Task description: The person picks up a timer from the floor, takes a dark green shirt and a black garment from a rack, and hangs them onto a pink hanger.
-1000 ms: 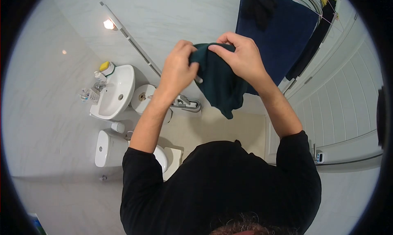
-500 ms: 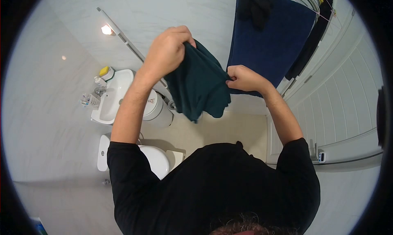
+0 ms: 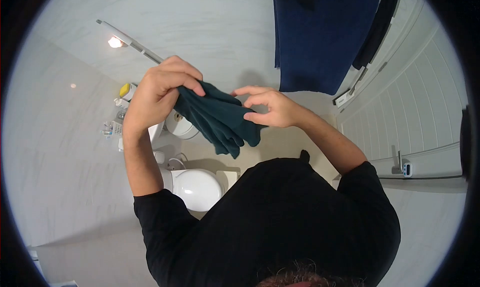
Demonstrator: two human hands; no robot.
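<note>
My left hand [image 3: 167, 89] is closed on the upper end of a dark green cloth [image 3: 220, 118], thumb and fingers pinching it. The cloth hangs down in folds toward the lower right, in front of my chest. My right hand [image 3: 267, 107] is at the cloth's right side, its fingers apart and curved. Its thumb tip touches the cloth's face, and the forefinger reaches to its far edge. What kind of cloth it is, a garment or a towel, cannot be made out in this bunched state.
A white toilet [image 3: 197, 189] stands below left, with a lidded white bin [image 3: 180, 127] beyond it. A dark blue towel [image 3: 320, 42] hangs on the far wall. At the right is a white door [image 3: 400, 112] with a handle. A grey rail [image 3: 132, 43] runs along the wall.
The cloth has gone from spread out to gathered in narrow folds. My left hand has moved left and down with it. My right hand has moved left, and its fingers have opened.
</note>
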